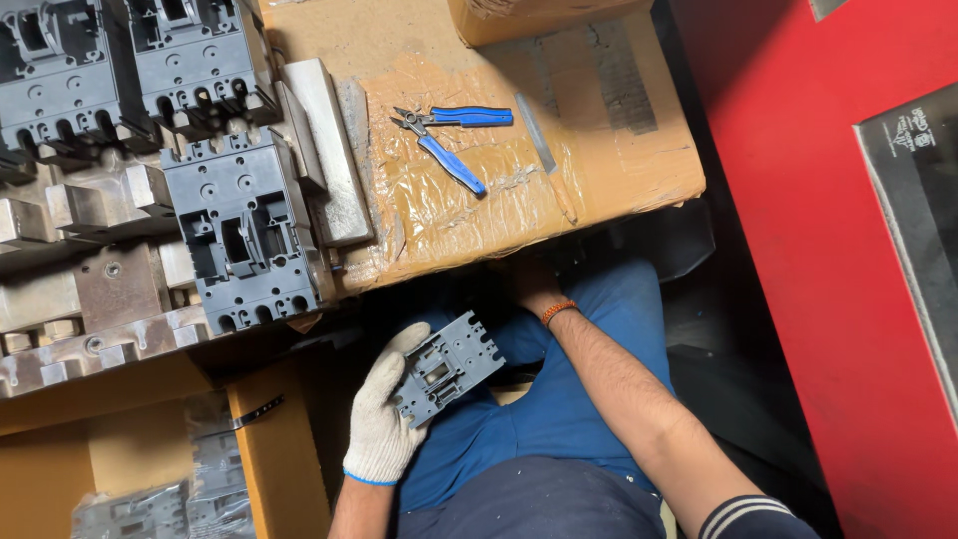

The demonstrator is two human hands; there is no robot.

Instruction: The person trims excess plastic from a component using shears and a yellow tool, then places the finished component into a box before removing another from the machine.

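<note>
My gloved left hand (382, 419) grips one grey plastic base plate (445, 366) over my lap, below the counter (639, 160) front edge. Right hand (532, 282) reaches under that edge; grip hidden, cannot tell. Blue-handled pliers (454, 135) lie untouched mid-counter. Grey housings (249, 230) sit at the left end, plate not yet fitted.

A brown cardboard box (539, 15) sits at the far edge of the tabletop (639, 160), only its lower side in view. Below the tabletop's near-left corner, clear plastic bags (165, 504) of grey parts lie inside an open cardboard carton (284, 459). A dark panel sign (913, 190) with small pale print hangs on the red wall (798, 200) at right.
</note>
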